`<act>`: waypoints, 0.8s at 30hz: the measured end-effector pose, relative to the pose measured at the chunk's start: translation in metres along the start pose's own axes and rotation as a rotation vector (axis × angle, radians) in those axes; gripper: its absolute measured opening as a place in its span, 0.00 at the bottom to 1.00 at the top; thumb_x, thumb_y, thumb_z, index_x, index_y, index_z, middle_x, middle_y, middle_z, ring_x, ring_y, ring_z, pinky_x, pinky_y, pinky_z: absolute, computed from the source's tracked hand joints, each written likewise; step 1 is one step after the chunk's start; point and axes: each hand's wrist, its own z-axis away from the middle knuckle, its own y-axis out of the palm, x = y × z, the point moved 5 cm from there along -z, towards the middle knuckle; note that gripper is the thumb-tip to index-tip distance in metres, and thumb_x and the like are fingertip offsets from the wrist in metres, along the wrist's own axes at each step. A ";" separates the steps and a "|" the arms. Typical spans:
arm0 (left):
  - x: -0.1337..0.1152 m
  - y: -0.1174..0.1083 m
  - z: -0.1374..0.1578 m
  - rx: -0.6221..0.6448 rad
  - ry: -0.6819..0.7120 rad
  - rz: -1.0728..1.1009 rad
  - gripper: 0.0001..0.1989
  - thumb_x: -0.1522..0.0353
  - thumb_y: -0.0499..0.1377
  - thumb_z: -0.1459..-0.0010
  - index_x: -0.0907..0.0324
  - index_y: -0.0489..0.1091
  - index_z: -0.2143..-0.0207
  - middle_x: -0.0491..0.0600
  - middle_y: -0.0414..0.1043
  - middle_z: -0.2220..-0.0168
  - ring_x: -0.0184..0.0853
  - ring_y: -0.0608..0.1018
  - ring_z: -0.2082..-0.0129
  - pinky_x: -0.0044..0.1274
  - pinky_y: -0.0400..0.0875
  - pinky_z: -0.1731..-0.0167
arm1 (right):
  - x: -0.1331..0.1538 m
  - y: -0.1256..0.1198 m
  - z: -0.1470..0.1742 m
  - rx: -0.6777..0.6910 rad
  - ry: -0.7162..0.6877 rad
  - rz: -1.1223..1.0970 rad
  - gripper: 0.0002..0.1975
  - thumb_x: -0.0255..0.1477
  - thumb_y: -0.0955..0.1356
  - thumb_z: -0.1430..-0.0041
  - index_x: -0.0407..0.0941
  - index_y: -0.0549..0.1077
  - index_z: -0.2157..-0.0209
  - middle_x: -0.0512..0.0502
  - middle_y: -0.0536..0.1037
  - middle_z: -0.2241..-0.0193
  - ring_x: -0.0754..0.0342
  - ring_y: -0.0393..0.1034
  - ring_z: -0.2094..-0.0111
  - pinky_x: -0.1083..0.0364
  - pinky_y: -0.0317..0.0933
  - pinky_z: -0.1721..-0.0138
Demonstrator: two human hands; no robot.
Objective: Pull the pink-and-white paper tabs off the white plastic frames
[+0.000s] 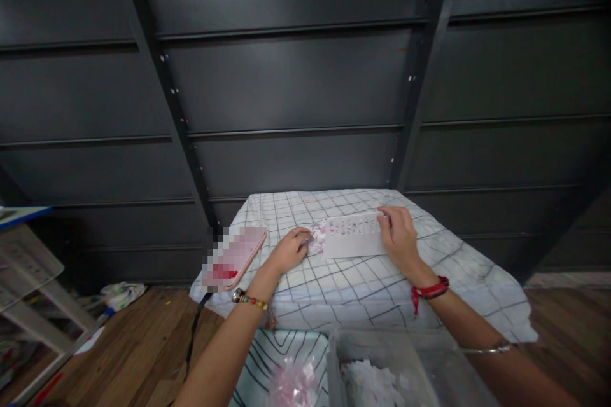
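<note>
A flat white rectangular holder (356, 243) with a row of cut-outs along its far edge lies on the checked cloth (363, 286). My right hand (400, 238) grips its right end, thumb and fingers closed over the edge. From its left end sticks out a pink-and-white patterned piece (316, 239), thin and card-like. My left hand (290, 250) has its curled fingertips on that piece's left side. Part of the piece is hidden by the holder and the fingers.
A phone (251, 261) in a pink case lies left on the cloth, a black cable beside it. In front stand a striped tray (260, 356) with clear pinkish wrappers (293, 385) and a clear bin (420, 356) with white paper pieces (370, 381). Dark panels (296, 82) rise behind.
</note>
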 end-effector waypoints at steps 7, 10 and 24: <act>-0.002 -0.002 -0.001 0.020 -0.024 -0.010 0.15 0.78 0.50 0.49 0.64 0.69 0.59 0.55 0.66 0.55 0.36 0.69 0.53 0.30 0.64 0.49 | 0.008 0.000 0.002 -0.006 0.003 -0.021 0.09 0.29 0.59 0.41 0.44 0.67 0.61 0.44 0.68 0.67 0.52 0.63 0.64 0.50 0.60 0.61; -0.002 -0.002 -0.001 0.021 -0.024 -0.010 0.15 0.78 0.50 0.49 0.63 0.69 0.60 0.54 0.66 0.55 0.36 0.69 0.53 0.30 0.64 0.49 | 0.007 0.004 0.001 0.006 -0.006 -0.020 0.10 0.29 0.58 0.41 0.44 0.67 0.60 0.43 0.67 0.67 0.52 0.63 0.64 0.50 0.60 0.61; 0.003 0.002 0.001 -0.002 -0.008 -0.018 0.15 0.79 0.50 0.50 0.62 0.70 0.60 0.53 0.67 0.54 0.35 0.69 0.52 0.29 0.64 0.49 | -0.001 -0.001 0.001 -0.045 -0.023 0.042 0.10 0.29 0.59 0.41 0.44 0.67 0.60 0.43 0.67 0.67 0.52 0.63 0.63 0.50 0.61 0.60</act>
